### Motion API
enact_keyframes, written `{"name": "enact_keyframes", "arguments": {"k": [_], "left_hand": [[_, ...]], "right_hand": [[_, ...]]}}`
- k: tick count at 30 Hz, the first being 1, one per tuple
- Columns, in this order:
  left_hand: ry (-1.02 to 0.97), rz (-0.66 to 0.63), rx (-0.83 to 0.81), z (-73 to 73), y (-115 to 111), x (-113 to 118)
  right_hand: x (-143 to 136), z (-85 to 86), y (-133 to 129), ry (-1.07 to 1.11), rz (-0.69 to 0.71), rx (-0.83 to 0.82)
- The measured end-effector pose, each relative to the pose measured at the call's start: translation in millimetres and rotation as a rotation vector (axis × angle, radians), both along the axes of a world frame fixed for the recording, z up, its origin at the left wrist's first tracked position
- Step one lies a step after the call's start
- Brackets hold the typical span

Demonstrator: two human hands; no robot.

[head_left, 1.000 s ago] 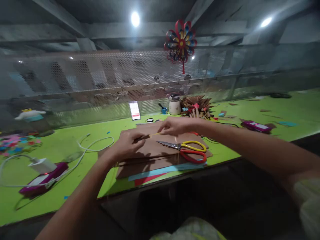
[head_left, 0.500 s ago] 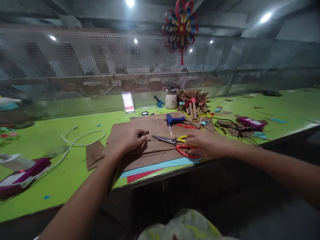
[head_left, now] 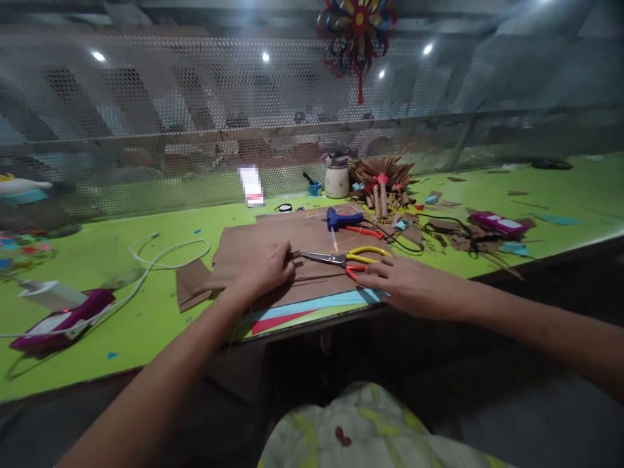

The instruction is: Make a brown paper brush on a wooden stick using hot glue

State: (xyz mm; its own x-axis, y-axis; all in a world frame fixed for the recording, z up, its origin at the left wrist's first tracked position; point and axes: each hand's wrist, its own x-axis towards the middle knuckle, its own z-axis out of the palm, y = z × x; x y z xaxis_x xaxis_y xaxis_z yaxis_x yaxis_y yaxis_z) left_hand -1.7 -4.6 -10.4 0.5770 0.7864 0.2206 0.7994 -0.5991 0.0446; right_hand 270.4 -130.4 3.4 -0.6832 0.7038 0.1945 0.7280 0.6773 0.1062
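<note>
My left hand (head_left: 273, 268) rests on the stacked brown paper (head_left: 248, 237), fingers pinched around a small strip of brown paper (head_left: 296, 254). From the right, my right hand (head_left: 407, 283) has its fingers curled at the red handle of a pair of scissors (head_left: 336, 258) with one yellow and one red loop. The scissors lie low over the paper, their tips pointing left close to the strip. How firmly the fingers grip the handle is partly hidden. Just behind the blades is a blue glue gun (head_left: 344, 219), its nozzle towards me.
Light-blue sheets (head_left: 316, 302) and a red sheet (head_left: 280, 320) stick out at the green table's (head_left: 156, 344) front edge. Left stand a purple power strip (head_left: 68, 325) and white cable (head_left: 166, 260). Behind are a jar (head_left: 337, 179) and folded-paper craft (head_left: 383, 175); scraps and another purple strip (head_left: 502, 224) lie right.
The view has tilted down a little. My left hand and its paper strip have come closer to the scissor tips. My right hand now sits lower on the handles, leaving the yellow loop uncovered.
</note>
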Motion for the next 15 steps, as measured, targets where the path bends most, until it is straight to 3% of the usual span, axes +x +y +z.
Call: {"name": "enact_keyframes", "arguments": {"k": [7,11,15], "left_hand": [[0.009,-0.045,0.094,-6.9,1,0],[-0.03,-0.052,0.109,-10.6,5,-1],[-0.026,-0.143,0.027,-0.8,-10,2]], "right_hand": [[-2,-4.9,7,-0.136,0.049,0.095],[2,-17.8,19,-0.071,0.02,0.135],[9,-26.2,24,0.03,0.015,0.209]]}}
